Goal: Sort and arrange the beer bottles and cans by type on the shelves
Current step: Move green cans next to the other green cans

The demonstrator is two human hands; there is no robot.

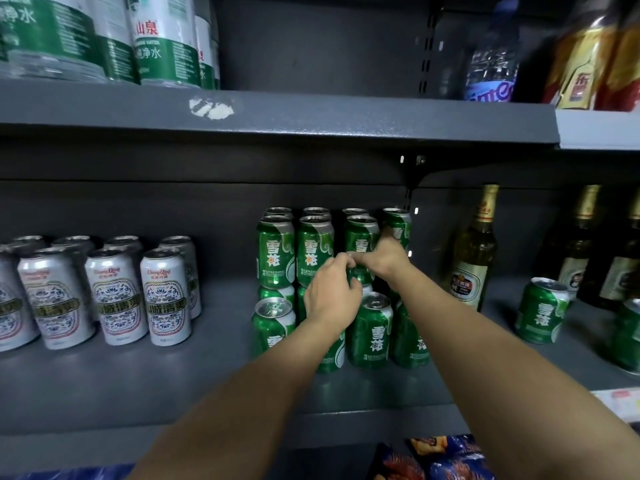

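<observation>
Green beer cans (275,251) stand in two stacked tiers at the middle of the dark shelf (207,368). My right hand (382,258) grips the lower part of the third upper-tier green can (362,237) from the right. My left hand (330,296) reaches in from the left, its curled fingers meeting the same can's base; whether it holds that can or the one below is partly hidden. Silver cans (114,296) stand grouped on the left. A loose green can (542,313) stands to the right near tall beer bottles (472,251).
Another green can (628,336) sits at the right edge, with darker bottles (581,251) behind it. Large water bottles (162,43) and a blue-labelled bottle (491,57) fill the upper shelf (311,116). Snack packets (436,459) lie below the shelf front.
</observation>
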